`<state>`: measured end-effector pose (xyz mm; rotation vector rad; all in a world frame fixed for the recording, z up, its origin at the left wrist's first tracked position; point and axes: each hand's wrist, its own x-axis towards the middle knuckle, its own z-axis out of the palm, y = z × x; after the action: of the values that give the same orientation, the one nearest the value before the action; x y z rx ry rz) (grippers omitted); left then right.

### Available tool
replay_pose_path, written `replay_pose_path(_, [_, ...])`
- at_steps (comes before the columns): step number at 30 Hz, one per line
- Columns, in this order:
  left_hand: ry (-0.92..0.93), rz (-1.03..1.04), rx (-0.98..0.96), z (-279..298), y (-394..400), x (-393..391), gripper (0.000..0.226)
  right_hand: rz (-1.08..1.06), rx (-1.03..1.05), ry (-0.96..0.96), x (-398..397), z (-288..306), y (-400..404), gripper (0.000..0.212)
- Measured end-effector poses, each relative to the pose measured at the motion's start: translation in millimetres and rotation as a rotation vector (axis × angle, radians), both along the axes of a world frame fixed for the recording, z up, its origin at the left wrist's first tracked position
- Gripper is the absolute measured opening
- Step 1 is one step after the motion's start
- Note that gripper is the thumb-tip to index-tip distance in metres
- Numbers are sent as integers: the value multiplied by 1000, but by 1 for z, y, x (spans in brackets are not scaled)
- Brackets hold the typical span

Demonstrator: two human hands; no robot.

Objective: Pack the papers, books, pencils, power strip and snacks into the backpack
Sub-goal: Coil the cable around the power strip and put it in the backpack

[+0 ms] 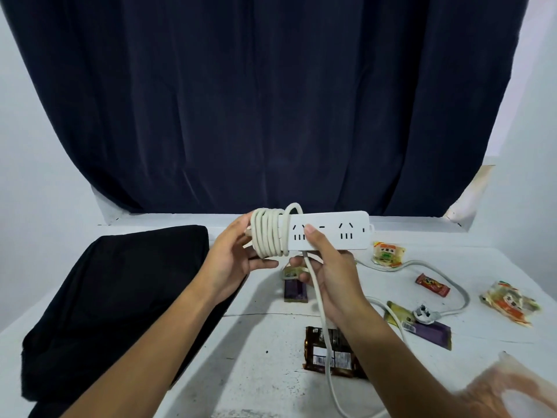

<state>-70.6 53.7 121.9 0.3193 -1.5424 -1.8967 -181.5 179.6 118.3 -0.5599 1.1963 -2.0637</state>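
I hold a white power strip [334, 230] in the air above the table. My right hand [330, 273] grips its middle, thumb on the socket face. My left hand [233, 254] holds the end where several turns of its cord [268, 233] are wound round it. The loose cord hangs down from my right hand, runs across the table and ends in a plug [423, 314]. The black backpack [114, 300] lies flat at the left. Snack packets lie on the table: a brown one [330, 354], a purple one [295, 289] and another purple one [431, 330].
More snacks lie at the right: a red bar [432, 284], a pale packet [388, 254] and an orange-and-white packet [509, 301]. The white table [262, 336] ends at a ledge under a dark curtain [271, 101]. A blurred shape fills the bottom right corner.
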Motion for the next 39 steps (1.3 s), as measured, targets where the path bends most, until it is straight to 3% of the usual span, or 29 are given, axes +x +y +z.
replay_pose_path(9, [-44,-12,-123,0,-4,-2,44,39,46,52,0,0,-2,34])
replay_pose_path(14, [-99,33,-234,11,-5,-1,30,59,79,55,-2,-3,-2,35])
replay_pose_path(17, [-105,97,-319,9,-3,-4,34,47,103,43,-5,-4,-4,36])
replay_pose_path(21, [-161,376,-868,7,-4,-4,56,47,75,-35,-4,-9,-6,35])
replay_pose_path(24, [-282,323,-1326,16,-4,-4,91,50,59,-31,2,-10,-7,25])
replay_pose_path(26, [-359,261,-1477,22,-3,-5,107,30,63,11,6,-9,-10,26])
replay_pose_path(30, [-367,175,-1464,28,-5,-6,110,-24,85,120,9,-7,-10,29])
replay_pose_path(33, [-317,176,-1415,28,-6,-5,97,-45,85,113,10,-5,-8,31])
replay_pose_path(39, [-274,231,-1421,30,-4,1,105,-78,84,78,10,0,-5,34])
